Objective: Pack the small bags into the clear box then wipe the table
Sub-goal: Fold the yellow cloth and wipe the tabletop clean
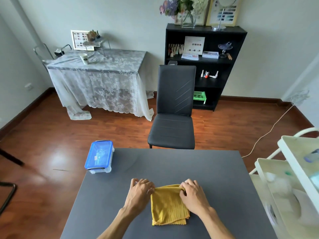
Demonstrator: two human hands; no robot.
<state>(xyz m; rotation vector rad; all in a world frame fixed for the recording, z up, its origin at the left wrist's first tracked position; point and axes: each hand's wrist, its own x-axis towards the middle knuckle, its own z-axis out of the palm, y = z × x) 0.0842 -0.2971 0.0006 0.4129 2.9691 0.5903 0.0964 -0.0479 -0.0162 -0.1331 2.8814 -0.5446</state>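
Both hands rest on a folded yellow cloth (168, 205) on the grey table (215, 178): the left hand (140, 192) and right hand (194, 195) each pinch a far corner. Beyond the left hand, at the table's far left corner, stands the clear box (99, 156), blue lid shut.

Bright, even daylight – glare on floor (57, 157), wide-angle warp + blur at edges.

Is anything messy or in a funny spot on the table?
Mostly tidy. One odd spot: the clear box, blue lid shut, sits at the far left corner of the table, hanging over the edge. Both hands hold the folded yellow cloth.
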